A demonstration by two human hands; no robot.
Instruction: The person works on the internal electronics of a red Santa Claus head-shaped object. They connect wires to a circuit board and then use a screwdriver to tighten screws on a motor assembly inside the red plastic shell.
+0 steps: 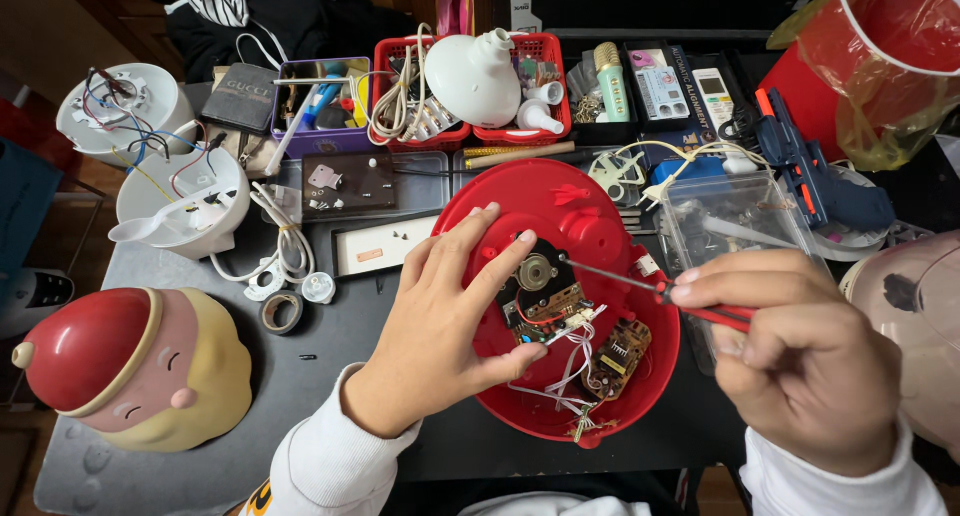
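Here, red shell (590, 226) under left fingers (470, 251)

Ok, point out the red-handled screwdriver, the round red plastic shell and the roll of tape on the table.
red-handled screwdriver (722, 314): head view, on its red handle.
round red plastic shell (560, 211): head view, on its bare upper part.
roll of tape (281, 312): head view, on its ring.

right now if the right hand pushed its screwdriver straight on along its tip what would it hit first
Most likely the small motor in the red shell: the right hand aims the screwdriver at it, tip just short or touching; depth is unclear.
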